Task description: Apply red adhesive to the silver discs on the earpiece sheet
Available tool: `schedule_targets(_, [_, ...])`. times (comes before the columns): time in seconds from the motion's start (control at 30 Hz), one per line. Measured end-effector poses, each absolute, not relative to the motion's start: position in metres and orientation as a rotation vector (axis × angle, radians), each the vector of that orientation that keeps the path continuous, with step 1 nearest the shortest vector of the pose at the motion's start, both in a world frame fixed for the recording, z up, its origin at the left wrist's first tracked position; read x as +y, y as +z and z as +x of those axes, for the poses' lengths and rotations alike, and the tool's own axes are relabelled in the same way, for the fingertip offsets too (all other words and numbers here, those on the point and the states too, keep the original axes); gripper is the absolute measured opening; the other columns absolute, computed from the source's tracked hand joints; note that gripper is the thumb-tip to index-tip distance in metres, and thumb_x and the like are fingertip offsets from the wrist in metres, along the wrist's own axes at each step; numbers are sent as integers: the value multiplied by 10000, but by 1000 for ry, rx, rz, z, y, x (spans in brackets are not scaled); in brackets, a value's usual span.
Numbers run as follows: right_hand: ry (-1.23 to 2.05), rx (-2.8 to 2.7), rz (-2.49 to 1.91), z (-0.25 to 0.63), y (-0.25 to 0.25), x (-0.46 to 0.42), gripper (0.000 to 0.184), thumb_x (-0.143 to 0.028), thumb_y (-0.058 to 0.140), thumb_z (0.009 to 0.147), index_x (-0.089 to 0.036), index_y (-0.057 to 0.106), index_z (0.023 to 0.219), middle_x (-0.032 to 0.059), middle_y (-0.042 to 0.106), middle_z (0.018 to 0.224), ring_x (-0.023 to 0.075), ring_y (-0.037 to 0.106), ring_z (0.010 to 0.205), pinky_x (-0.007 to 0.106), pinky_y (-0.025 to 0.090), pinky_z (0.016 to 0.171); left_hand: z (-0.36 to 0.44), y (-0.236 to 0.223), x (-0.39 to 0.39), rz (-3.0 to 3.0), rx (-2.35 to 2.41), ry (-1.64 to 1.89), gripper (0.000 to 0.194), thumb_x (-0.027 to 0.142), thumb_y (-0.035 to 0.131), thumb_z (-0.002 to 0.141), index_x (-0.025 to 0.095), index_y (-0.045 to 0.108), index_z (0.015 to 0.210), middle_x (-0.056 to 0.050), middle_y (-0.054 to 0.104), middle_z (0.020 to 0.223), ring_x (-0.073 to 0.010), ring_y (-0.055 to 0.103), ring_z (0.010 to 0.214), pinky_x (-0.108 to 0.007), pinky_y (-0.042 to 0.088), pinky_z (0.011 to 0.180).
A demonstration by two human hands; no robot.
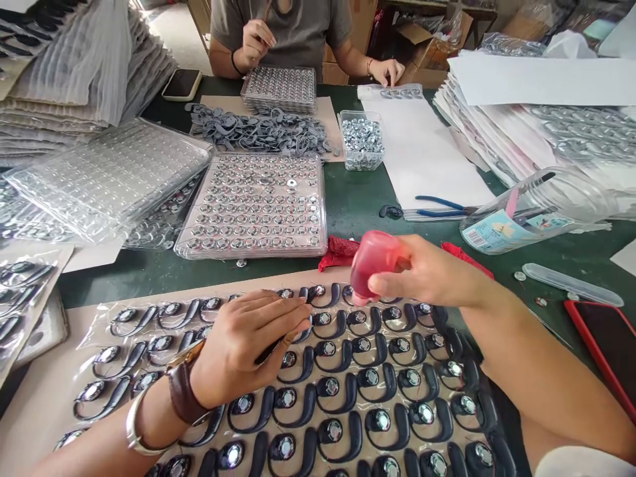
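Observation:
My right hand grips a small red squeeze bottle, tilted with its nozzle end down over the rows of parts. My left hand is closed, fingers together, just left of the bottle. Something slim and dark shows under its fingers, mostly hidden, so I cannot make out what it is. Beneath both hands lie rows of black ear-hook earphone parts, each with a round silver speaker disc, on a clear plastic sheet over brown cardboard. A red cloth lies behind the bottle.
Clear trays of silver discs stand ahead. Beyond are loose grey hooks and a tub of small metal parts. Blue-handled pliers, a clear jar and a red-cased phone lie right. A co-worker sits opposite.

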State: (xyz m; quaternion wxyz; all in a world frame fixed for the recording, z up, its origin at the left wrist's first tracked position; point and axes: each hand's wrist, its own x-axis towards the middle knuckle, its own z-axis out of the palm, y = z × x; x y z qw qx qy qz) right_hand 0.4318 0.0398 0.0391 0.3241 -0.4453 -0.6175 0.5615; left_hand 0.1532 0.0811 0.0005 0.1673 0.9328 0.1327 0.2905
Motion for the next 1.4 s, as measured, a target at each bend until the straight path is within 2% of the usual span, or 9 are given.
schedule_targets(0.1, [1478,-1574,-1166,435,37,29,220,-403,670,855,-186,701,867,36,740,793,155,711,716,224,559,586,154,3,79,2709,378,790,232,76,545,871,150,649,1065,-63,732,1023,-160,698,833,-305,589,734])
schedule_targets(0.2, [1324,-1325,-1194,416,22,21,272,-437,669,852,-173,686,784,29,713,707,143,694,632,223,550,537,151,6,70,2830,292,773,221,107,523,901,110,645,1086,-86,728,1048,-186,702,890,-333,593,782])
schedule_targets(0.33, [1106,-1108,-1177,384,-3,15,224,-359,692,852,-176,639,734,-3,646,616,128,659,562,233,547,518,143,2,47,2952,197,805,241,165,564,914,63,647,1117,-95,726,1063,-214,688,990,-347,581,860])
schedule_targets(0.47, [1107,-1164,-1111,375,-17,13,191,-326,670,869,-172,646,757,14,657,669,134,657,603,255,558,565,136,-9,33,2986,182,767,269,153,493,936,81,646,1145,-84,709,1125,-212,658,1071,-333,562,921])
schedule_targets(0.7, [1116,-1260,-1151,376,-22,11,100,-268,685,855,-184,667,805,11,697,701,146,679,650,276,548,647,142,-6,30,3102,-2,757,301,132,420,938,23,670,1066,-159,710,1078,-261,681,1035,-341,590,859])
schedule_targets(0.83, [1087,-1331,-1197,374,-27,10,97,-274,704,837,-191,677,795,9,713,673,150,677,624,281,540,632,148,0,25,3178,-60,765,259,127,481,920,-9,673,1026,-185,719,1033,-285,708,957,-343,619,783])
schedule_targets(1.03, [895,-1425,-1298,374,-27,11,139,-316,711,831,-196,708,760,17,726,693,157,676,651,290,540,668,149,0,22,3171,-11,713,269,138,471,922,-6,672,1030,-180,719,1045,-285,705,970,-345,621,796])
schedule_targets(1.4, [922,-1328,-1277,377,-25,10,189,-341,664,872,-186,666,764,16,706,677,136,664,602,280,535,630,146,-2,26,3123,-9,735,307,131,420,930,2,673,1047,-182,715,1052,-282,698,978,-353,596,815])
